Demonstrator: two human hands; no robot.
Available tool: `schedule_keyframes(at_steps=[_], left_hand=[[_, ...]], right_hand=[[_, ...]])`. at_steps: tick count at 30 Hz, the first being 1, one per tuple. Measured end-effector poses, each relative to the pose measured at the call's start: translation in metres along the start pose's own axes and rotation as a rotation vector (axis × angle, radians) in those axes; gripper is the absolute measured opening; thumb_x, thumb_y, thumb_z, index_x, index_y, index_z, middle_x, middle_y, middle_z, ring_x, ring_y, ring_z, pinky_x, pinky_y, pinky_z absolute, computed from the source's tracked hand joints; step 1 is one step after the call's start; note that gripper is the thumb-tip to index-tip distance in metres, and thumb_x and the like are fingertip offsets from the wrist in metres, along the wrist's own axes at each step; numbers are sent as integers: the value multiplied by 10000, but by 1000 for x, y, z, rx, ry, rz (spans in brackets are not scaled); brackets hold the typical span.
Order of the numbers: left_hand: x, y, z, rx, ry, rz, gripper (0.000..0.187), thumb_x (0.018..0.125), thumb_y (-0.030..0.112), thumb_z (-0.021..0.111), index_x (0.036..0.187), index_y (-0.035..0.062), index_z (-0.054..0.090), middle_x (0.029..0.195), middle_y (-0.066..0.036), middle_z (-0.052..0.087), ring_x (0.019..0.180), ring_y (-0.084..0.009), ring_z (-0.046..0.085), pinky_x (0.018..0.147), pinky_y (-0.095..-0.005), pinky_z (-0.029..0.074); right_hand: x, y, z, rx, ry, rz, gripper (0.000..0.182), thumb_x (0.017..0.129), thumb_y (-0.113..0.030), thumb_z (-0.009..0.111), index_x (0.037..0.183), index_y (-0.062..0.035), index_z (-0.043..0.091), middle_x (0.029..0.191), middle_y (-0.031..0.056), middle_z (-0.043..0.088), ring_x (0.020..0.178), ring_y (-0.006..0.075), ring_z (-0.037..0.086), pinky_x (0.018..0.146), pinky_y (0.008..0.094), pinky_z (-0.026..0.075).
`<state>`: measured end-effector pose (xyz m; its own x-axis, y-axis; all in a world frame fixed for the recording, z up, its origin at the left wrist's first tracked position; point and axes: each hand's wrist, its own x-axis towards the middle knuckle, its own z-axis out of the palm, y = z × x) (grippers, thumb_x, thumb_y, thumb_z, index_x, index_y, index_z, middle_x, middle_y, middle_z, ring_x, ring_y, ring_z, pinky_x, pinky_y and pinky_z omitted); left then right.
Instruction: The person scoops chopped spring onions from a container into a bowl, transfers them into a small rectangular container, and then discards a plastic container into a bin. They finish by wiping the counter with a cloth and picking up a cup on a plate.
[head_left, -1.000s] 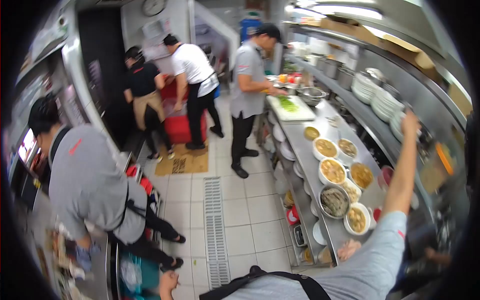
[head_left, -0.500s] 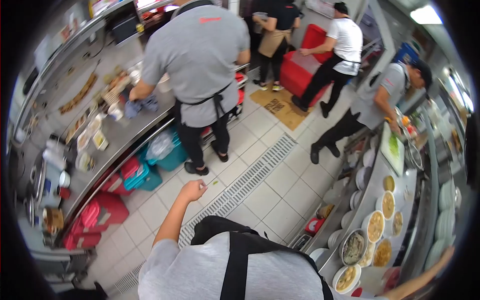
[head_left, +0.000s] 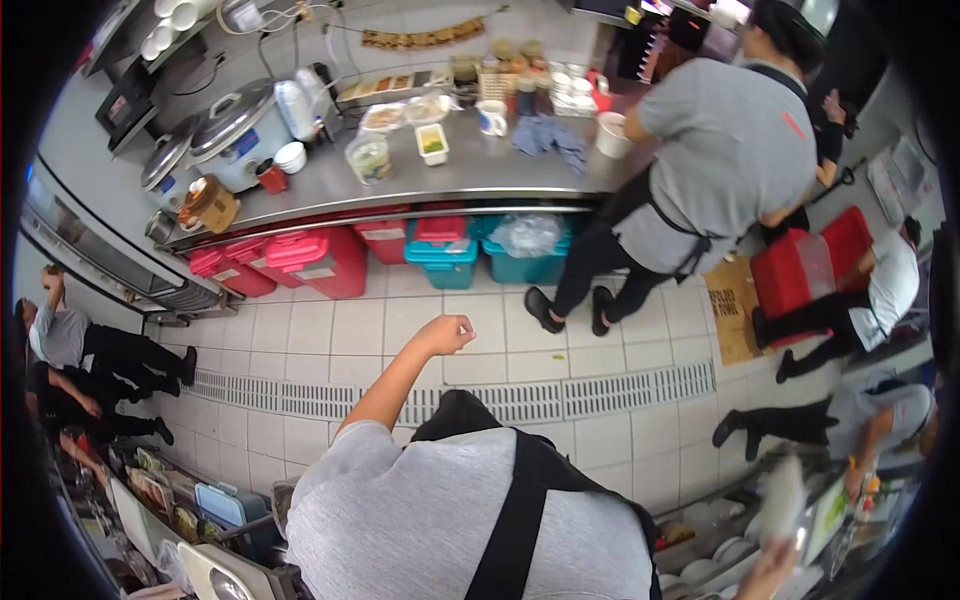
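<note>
My left hand (head_left: 446, 336) hangs over the tiled floor with its fingers curled together. A tiny pale spot shows at the fingertips, too small to make out. At the lower right, my right hand (head_left: 768, 572) grips the lower end of a white plate (head_left: 784, 498), which is tilted up and blurred. Beside it stand stacked white dishes (head_left: 715, 518) on the shelf of the right-hand counter.
A co-worker in grey (head_left: 715, 160) stands at the steel counter (head_left: 460, 185). Bins (head_left: 335, 262) sit beneath it. A floor drain (head_left: 520, 404) crosses the tiles. Another co-worker (head_left: 880, 415) works at the right, near a red container (head_left: 815, 265). Several people (head_left: 90, 345) are at the left.
The view has turned left toward the steel counter. My right hand, earlier at the plate stacks, now holds a white plate. My left hand remains curled.
</note>
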<state>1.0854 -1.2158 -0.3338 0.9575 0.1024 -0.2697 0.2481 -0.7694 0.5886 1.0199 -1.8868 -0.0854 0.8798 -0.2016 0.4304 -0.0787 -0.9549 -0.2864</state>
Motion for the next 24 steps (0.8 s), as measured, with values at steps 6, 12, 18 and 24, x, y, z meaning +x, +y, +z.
schedule_keyframes(at_steps=[6, 12, 18, 24], left_hand=[[-23, -31, -81, -1109, -158, -304, 500, 882, 449, 492, 1194, 64, 423, 1037, -154, 573, 825, -230, 620, 692, -352, 536], [11, -123, -125, -1142, 390, -368, 534, 837, 481, 553, 1189, 102, 418, 1113, -89, 521, 913, -208, 556, 692, -368, 501], [126, -262, -221, -997, 949, -502, 581, 777, 349, 678, 1176, 21, 414, 928, -81, 529, 702, -145, 556, 485, -283, 498], [206, -321, -280, -1041, 1090, -585, 524, 722, 208, 705, 1114, -43, 466, 858, -132, 568, 546, -193, 582, 462, -319, 538]], right_hand=[[-24, -356, 234, 709, -469, -585, 181, 747, -13, 637, 916, 3, 577, 933, 161, 582, 879, 315, 556, 800, 382, 428], [-74, -560, 345, 812, -509, -1090, 112, 723, -67, 632, 814, -51, 570, 785, 61, 581, 743, 231, 537, 668, 334, 365], [-63, -656, 439, 811, -401, -1270, 116, 718, -69, 622, 813, -75, 557, 792, 22, 569, 735, 190, 528, 665, 323, 359], [-31, -725, 520, 779, -384, -1389, 161, 687, -62, 570, 846, -87, 565, 848, 11, 552, 783, 175, 513, 691, 326, 361]])
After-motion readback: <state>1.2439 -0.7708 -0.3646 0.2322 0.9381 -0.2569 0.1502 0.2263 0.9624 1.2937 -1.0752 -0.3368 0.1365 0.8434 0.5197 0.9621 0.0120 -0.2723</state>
